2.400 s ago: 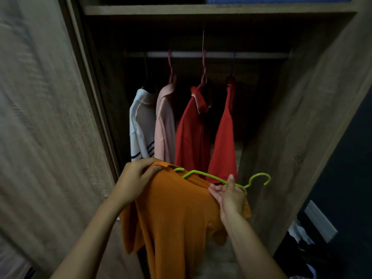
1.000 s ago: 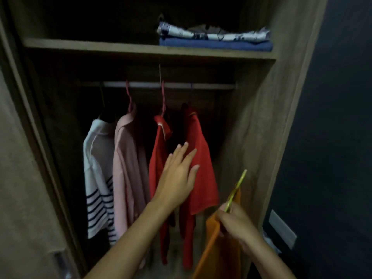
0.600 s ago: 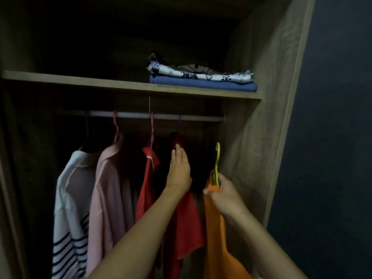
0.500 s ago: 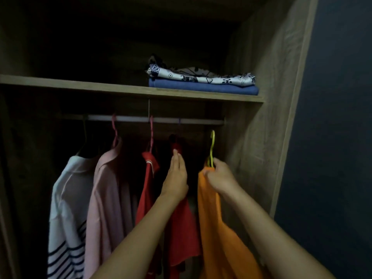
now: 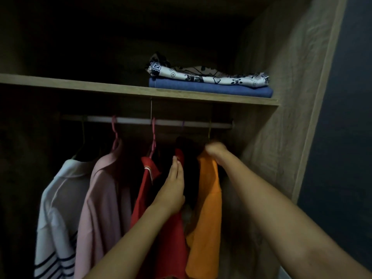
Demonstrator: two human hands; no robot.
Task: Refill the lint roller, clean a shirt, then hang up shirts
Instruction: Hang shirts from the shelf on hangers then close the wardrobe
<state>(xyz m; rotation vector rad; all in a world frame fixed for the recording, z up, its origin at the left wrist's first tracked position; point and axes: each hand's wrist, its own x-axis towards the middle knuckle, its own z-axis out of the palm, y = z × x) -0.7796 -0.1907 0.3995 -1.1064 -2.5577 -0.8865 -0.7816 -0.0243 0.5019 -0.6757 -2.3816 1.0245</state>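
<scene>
An orange shirt (image 5: 207,208) hangs at the right end of the wardrobe rail (image 5: 136,121) on a yellow-green hanger whose hook (image 5: 209,130) sits at the rail. My right hand (image 5: 216,151) grips the top of that shirt and hanger at the collar; it is blurred. With straight fingers, my left hand (image 5: 174,188) presses the neighbouring red shirt (image 5: 171,238) leftward, away from the orange one. A second red shirt (image 5: 145,190), a pink shirt (image 5: 104,198) and a white striped shirt (image 5: 58,208) hang further left.
A wooden shelf (image 5: 100,89) runs above the rail and carries folded cloth: a patterned white piece (image 5: 205,76) on a blue one (image 5: 209,89). The wardrobe's right side panel (image 5: 281,117) stands close to the orange shirt. A dark wall (image 5: 346,117) lies beyond.
My right hand has lifted the orange shirt up and back, and its hanger hook now reaches the rail. My left hand has stayed against the red shirt, holding it aside.
</scene>
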